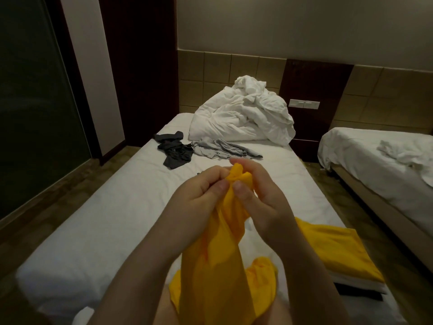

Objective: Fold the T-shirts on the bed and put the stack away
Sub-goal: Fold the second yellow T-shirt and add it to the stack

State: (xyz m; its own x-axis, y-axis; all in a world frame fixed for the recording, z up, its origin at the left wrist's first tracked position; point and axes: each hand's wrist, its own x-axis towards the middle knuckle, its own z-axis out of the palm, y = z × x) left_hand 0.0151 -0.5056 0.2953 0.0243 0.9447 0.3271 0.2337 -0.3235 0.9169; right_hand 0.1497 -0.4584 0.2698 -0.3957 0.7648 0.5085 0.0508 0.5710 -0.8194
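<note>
so, fingers [220, 185] of left hand [199, 198] and right hand [262, 200] pinch the bunched yellow t-shirt [220, 266]; next it likely needs spreading flat on the bed [105, 219].

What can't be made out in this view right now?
Head view only.
Bottom edge and forearms hide the yellow shirt below; left hand and right hand bunch its top.
In the stack, layers under the yellow top barely show.
The dark shirt is crumpled, dim: shape unclear.
</note>
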